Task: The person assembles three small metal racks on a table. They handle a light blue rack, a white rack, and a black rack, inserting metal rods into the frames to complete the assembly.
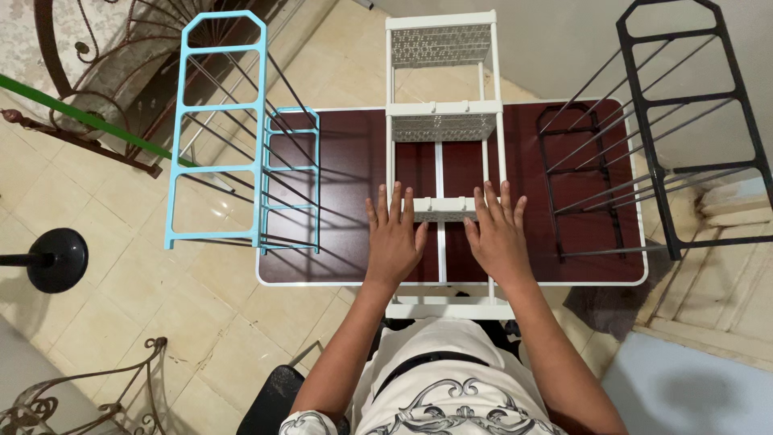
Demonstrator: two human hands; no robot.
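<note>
Left hand: the left hand (392, 240) lies flat, palm down, fingers spread and straight, gripping nothing; it rests over the left edge of the white rack's lowest visible shelf.
Right hand: the right hand (497, 236) lies flat likewise, fingers fanned out, closed on nothing; it sits on the right side of that same shelf, well matched with the other hand.
White rack: the white rack (440, 113) stands in the middle of the table, a tiered frame with perforated shelves rising one above another; its front bar hangs over the near table edge, close to the person's body.
Rack against hands: the lowest perforated shelf shows between the two hands, its ends hidden beneath the fingers; the upper shelves lie beyond the fingertips, untouched.
Table: the dark red table (354, 161) has a white rim and carries all three racks.
Blue rack: the light blue rack (217, 129) stands at the table's left end, partly overhanging the floor, well apart from the left hand.
Black rack: the black rack (668, 121) stands at the right end, well apart from the right hand.
Floor: beige tiles (201, 322) surround the table; a black round stand base (56, 258) sits at the left.
</note>
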